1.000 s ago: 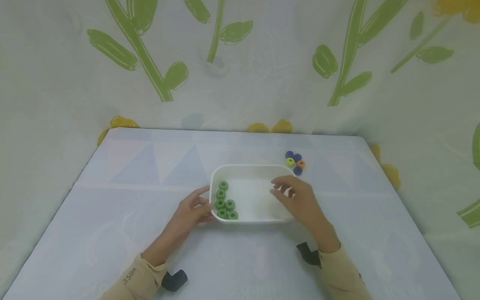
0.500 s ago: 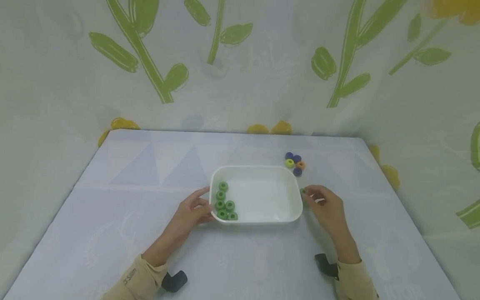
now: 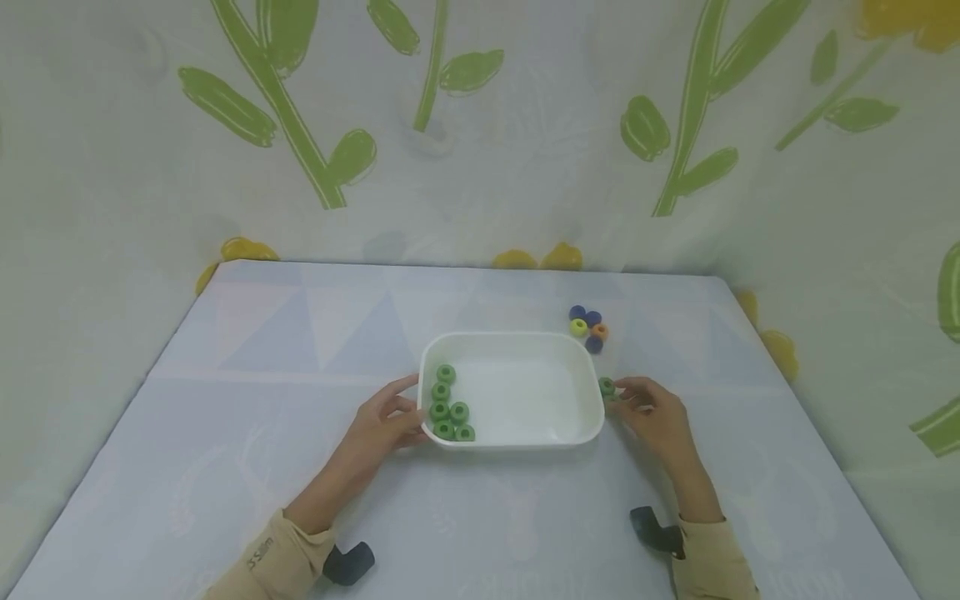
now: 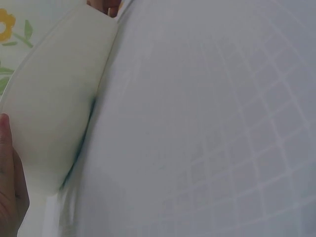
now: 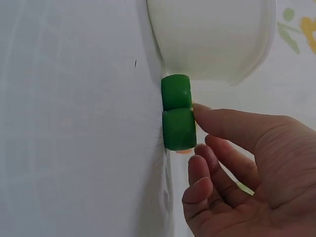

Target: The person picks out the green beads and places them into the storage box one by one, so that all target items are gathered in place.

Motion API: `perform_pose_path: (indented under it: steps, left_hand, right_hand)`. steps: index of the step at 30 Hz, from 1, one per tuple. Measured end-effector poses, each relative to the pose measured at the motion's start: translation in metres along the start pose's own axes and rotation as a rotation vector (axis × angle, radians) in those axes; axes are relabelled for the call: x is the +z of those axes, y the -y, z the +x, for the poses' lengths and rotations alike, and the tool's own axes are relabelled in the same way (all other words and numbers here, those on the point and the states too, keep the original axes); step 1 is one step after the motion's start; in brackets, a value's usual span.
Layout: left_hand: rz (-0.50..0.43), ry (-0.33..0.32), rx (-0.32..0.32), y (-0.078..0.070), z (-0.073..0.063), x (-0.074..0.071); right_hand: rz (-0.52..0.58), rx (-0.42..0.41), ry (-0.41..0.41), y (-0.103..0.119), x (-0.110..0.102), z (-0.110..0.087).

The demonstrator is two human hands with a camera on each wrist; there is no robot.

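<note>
A white rectangular tray (image 3: 525, 387) sits mid-table with several green beads (image 3: 440, 391) along its left end. My left hand (image 3: 386, 421) rests against the tray's left end, index finger and thumb at its rim and the other fingers underneath in the head view. In the left wrist view its thumb (image 4: 6, 143) lies along the tray's outer wall. Right of the tray, two green beads (image 5: 178, 129) stand side by side on the table. Over them is my right hand (image 3: 654, 414), its thumb tip touching them and its other fingers loosely bent, a little apart from them.
Behind the tray's right corner lies a small group of beads: dark blue ones (image 3: 594, 344), a yellow one (image 3: 578, 327) and an orange one (image 3: 600, 332). A floral curtain (image 3: 525, 150) rises behind the table. Black wrist mounts (image 3: 350, 563) sit at both cuffs.
My right hand has moved right, from over the tray to the green beads beside it, then slightly toward me. Both beads now show. The left hand and the tray have stayed put.
</note>
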State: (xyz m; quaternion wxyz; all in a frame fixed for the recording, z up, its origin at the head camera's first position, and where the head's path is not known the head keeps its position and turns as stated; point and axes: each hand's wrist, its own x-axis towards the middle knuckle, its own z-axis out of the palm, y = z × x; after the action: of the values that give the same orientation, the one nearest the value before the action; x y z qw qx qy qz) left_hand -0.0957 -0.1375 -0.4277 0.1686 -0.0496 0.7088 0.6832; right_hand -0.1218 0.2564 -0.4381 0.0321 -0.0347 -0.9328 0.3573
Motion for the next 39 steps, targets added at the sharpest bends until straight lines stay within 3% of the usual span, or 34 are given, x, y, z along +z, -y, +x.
perform_pose_path:
  steps: [18,27,39]
  left_hand:
    - [0.022,-0.031,-0.004,-0.0018,-0.0053,-0.0011]
    - [0.025,-0.028,-0.002,-0.0012,-0.0056,-0.0025]
    - [0.018,-0.027,-0.001,-0.0012,-0.0060,-0.0027]
  right_hand:
    - [-0.042,0.014,0.058,-0.0039,0.0037,0.0000]
    - [-0.065,0.067,0.106,-0.0010,0.0036,-0.0014]
    - [-0.085,0.058,0.133,0.0003,0.0039,-0.0027]
